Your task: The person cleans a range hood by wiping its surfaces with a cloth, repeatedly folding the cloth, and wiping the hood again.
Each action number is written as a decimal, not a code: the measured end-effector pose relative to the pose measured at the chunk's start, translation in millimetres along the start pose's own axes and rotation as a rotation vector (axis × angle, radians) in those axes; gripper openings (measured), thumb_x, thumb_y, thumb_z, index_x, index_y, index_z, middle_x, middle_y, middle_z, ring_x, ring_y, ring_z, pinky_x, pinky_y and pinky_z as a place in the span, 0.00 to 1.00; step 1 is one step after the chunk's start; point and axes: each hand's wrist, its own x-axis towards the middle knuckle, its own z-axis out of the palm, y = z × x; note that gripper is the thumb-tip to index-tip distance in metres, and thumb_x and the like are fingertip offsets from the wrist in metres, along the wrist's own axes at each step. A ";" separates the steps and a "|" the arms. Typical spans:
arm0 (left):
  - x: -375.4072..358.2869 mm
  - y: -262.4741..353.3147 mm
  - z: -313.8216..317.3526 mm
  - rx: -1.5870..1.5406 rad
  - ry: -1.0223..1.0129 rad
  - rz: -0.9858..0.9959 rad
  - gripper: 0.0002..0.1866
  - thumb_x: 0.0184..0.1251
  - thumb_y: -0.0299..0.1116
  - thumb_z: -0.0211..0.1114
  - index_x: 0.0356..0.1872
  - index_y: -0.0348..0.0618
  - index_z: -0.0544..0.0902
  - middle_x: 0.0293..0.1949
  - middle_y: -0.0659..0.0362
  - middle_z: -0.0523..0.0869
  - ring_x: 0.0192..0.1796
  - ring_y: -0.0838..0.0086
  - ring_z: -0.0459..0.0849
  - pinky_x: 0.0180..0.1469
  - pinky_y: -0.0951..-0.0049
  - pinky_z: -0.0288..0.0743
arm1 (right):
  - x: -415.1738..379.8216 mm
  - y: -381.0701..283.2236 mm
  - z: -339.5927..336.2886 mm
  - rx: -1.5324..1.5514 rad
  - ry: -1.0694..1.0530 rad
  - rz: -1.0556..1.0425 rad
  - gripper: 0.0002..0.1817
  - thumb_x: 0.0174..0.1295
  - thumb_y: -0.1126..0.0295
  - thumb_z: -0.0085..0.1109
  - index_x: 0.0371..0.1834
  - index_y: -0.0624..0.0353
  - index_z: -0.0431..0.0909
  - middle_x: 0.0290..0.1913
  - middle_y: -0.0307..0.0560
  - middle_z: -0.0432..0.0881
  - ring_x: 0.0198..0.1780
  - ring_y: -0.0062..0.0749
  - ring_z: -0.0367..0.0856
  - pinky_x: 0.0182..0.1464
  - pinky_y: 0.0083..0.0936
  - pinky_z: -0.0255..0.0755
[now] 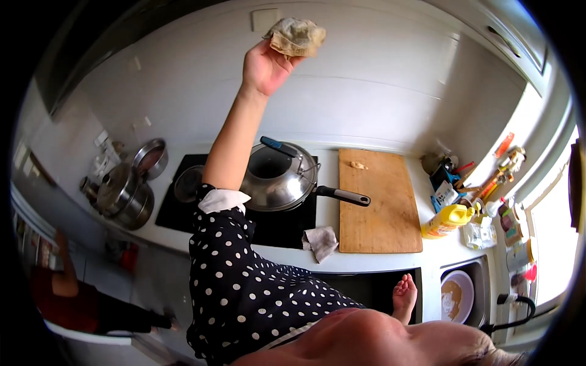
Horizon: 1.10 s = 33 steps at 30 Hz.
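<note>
Head view. Holding a crumpled grey-beige cloth [297, 38] in the left hand [267, 68], high at the far wall [372, 79], just right of a square wall plate [264, 19]. Gripping it bunched; cannot tell how firmly, or whether touching the wall. Holding the right hand [404, 296] low, near the near edge of the counter [274, 256], loosely curled, with nothing seen in it. Reaching past the left side of a lidded wok [268, 195]. Probably best to spread the cloth flatter under the fingers, press evenly, go lightly beside the plate, and lift the white cuff [224, 201] clear of the lid when lowering.
</note>
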 end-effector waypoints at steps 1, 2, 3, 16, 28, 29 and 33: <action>-14.6 -1.4 2.9 0.098 0.080 0.036 0.23 0.67 0.35 0.35 0.57 0.32 0.65 0.57 0.47 0.70 0.60 0.56 0.68 0.61 0.52 0.64 | 1.8 -0.7 4.9 -0.022 -0.016 0.011 0.06 0.62 0.68 0.51 0.40 0.54 0.73 0.29 0.34 0.79 0.25 0.20 0.76 0.23 0.14 0.70; -26.5 -0.9 5.7 0.114 0.097 0.031 0.23 0.67 0.35 0.35 0.57 0.32 0.65 0.58 0.47 0.70 0.60 0.56 0.68 0.61 0.52 0.63 | 7.9 -1.1 9.1 -0.034 -0.037 0.018 0.06 0.62 0.68 0.51 0.40 0.54 0.73 0.30 0.35 0.79 0.25 0.20 0.76 0.23 0.14 0.71; -39.2 -2.0 7.7 0.124 0.120 0.021 0.23 0.67 0.36 0.36 0.57 0.31 0.65 0.58 0.47 0.70 0.60 0.56 0.68 0.61 0.52 0.63 | 14.7 0.0 13.5 -0.046 -0.049 0.028 0.06 0.62 0.69 0.51 0.40 0.55 0.73 0.30 0.35 0.79 0.26 0.20 0.76 0.24 0.14 0.71; -161.4 143.8 2.7 0.914 0.770 -0.045 0.15 0.64 0.29 0.50 0.49 0.32 0.72 0.49 0.50 0.77 0.53 0.63 0.76 0.55 0.66 0.70 | -7.3 56.7 22.4 0.033 -0.150 0.024 0.08 0.65 0.71 0.47 0.42 0.61 0.73 0.32 0.40 0.80 0.27 0.22 0.75 0.28 0.14 0.72; -166.1 180.0 -35.8 0.970 1.001 -0.218 0.14 0.62 0.25 0.54 0.48 0.34 0.72 0.46 0.54 0.79 0.49 0.68 0.78 0.52 0.70 0.72 | -25.8 189.4 91.8 -0.027 -0.060 -0.068 0.09 0.63 0.69 0.49 0.45 0.57 0.72 0.32 0.37 0.79 0.28 0.18 0.74 0.28 0.11 0.68; -161.0 184.0 -37.3 0.988 1.003 -0.203 0.14 0.61 0.25 0.54 0.48 0.34 0.72 0.45 0.54 0.79 0.48 0.68 0.79 0.50 0.70 0.73 | -31.6 190.3 110.4 -0.108 -0.177 -0.129 0.09 0.63 0.69 0.50 0.45 0.58 0.72 0.32 0.38 0.78 0.28 0.17 0.72 0.29 0.11 0.66; -159.7 157.5 -15.7 1.021 0.735 -0.335 0.14 0.61 0.25 0.56 0.48 0.35 0.72 0.45 0.54 0.80 0.45 0.69 0.81 0.47 0.72 0.77 | -64.9 204.6 213.5 -0.300 -0.594 -0.211 0.11 0.66 0.71 0.44 0.49 0.62 0.69 0.36 0.40 0.76 0.30 0.17 0.71 0.31 0.13 0.66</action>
